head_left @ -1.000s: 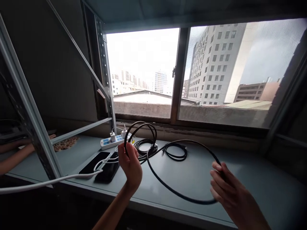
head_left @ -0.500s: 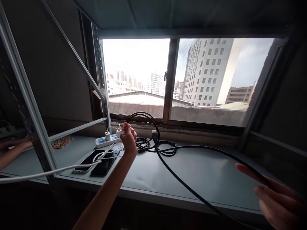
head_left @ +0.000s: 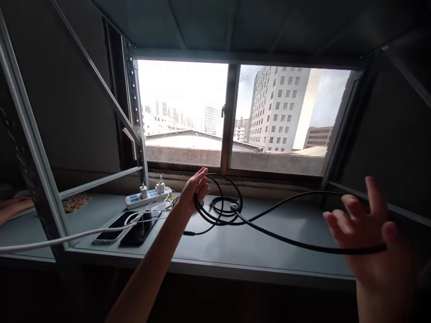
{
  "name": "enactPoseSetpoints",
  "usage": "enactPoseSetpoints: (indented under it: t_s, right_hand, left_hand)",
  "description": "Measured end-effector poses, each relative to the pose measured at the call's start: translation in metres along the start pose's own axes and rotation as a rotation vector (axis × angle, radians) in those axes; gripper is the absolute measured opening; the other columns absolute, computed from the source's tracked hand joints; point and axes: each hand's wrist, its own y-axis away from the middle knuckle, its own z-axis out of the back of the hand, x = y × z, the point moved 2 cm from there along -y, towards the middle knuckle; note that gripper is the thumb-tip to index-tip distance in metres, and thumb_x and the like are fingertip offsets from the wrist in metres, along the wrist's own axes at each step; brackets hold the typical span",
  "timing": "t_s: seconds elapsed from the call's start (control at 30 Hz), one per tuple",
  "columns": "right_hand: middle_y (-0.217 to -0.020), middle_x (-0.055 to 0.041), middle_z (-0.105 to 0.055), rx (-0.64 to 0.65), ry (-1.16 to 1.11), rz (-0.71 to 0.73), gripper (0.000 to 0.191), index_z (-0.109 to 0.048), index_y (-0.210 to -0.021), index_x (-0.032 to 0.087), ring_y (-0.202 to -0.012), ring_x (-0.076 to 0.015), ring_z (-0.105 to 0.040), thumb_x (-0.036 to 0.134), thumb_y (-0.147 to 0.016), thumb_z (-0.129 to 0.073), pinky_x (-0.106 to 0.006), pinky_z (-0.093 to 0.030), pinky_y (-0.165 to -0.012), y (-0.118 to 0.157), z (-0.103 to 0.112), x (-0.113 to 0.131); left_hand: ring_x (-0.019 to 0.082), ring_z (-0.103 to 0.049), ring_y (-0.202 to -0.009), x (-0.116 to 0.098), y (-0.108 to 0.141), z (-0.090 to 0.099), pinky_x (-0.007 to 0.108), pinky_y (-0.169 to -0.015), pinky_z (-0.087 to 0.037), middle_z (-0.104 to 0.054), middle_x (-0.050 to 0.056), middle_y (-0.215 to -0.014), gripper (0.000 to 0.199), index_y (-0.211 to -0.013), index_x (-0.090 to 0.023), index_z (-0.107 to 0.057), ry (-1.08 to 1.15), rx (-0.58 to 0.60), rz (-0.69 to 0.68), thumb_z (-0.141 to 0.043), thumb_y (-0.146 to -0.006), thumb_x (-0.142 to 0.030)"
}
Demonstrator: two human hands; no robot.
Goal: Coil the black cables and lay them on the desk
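My left hand [head_left: 197, 188] is closed around a coiled black cable [head_left: 240, 188], whose loops hang above the shelf to its right. A connector with a pale end [head_left: 234, 207] shows where the strands cross. At the right, my right hand [head_left: 363, 229] is raised and blurred, its fingers spread. One strand crosses its palm and is caught at the thumb; another runs up behind the fingers. On the shelf beyond the loops lies another coiled black cable [head_left: 220, 211]. A black plug end [head_left: 189, 233] lies near my left forearm.
Two phones [head_left: 111, 226] [head_left: 138, 233] with white charging cables lie at the left, by a power strip [head_left: 148, 197] with chargers. A metal shelf post [head_left: 37, 148] and a slanted brace stand left; another person's hand [head_left: 16, 208] is beyond. A window [head_left: 182, 112] is behind.
My right hand has risen and turned, its fingers spreading, and brought the strand up across its palm. My left hand has shifted right with the coil, and the connector now sits lower and further right.
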Motion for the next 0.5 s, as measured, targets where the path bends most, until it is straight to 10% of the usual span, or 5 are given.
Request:
enactPoseSetpoints:
  t_s: [0.17,0.3,0.5]
  right_hand:
    - [-0.095,-0.0009,-0.063,0.495,0.134,-0.073,0.07,-0.02,-0.141,0.043,-0.089,-0.0203,-0.062,0.063,-0.08,-0.047,-0.042,-0.046,-0.088,0.001,-0.042,-0.037]
    - [-0.106,-0.0063,-0.062,0.85,0.372,-0.194,0.034,-0.057,-0.116,0.03,-0.112,-0.0225,-0.052,0.046,-0.09,-0.043,-0.042,-0.037,-0.099,0.021,-0.073,-0.055]
    - [-0.125,-0.0068,-0.056,0.83,0.453,-0.131,0.023,-0.064,-0.095,0.023,-0.126,-0.021,-0.041,0.03,-0.093,-0.042,-0.043,-0.018,-0.111,0.035,-0.082,-0.059]
  left_hand:
    - [0.002,-0.019,-0.023,0.014,0.003,-0.026,0.017,-0.027,-0.013,-0.022,-0.014,-0.034,0.045,-0.058,-0.02,-0.029,0.054,-0.002,-0.126,-0.065,-0.077,-0.038]
    - [0.001,-0.021,-0.021,0.017,-0.001,-0.039,0.016,-0.03,-0.018,-0.024,-0.015,-0.034,0.042,-0.062,-0.019,-0.033,0.059,0.028,-0.273,-0.067,-0.075,-0.039]
    - [0.002,-0.023,-0.021,0.011,0.004,-0.032,0.017,-0.029,-0.016,-0.026,-0.015,-0.034,0.035,-0.068,-0.019,-0.039,0.014,0.005,-0.34,-0.065,-0.077,-0.041]
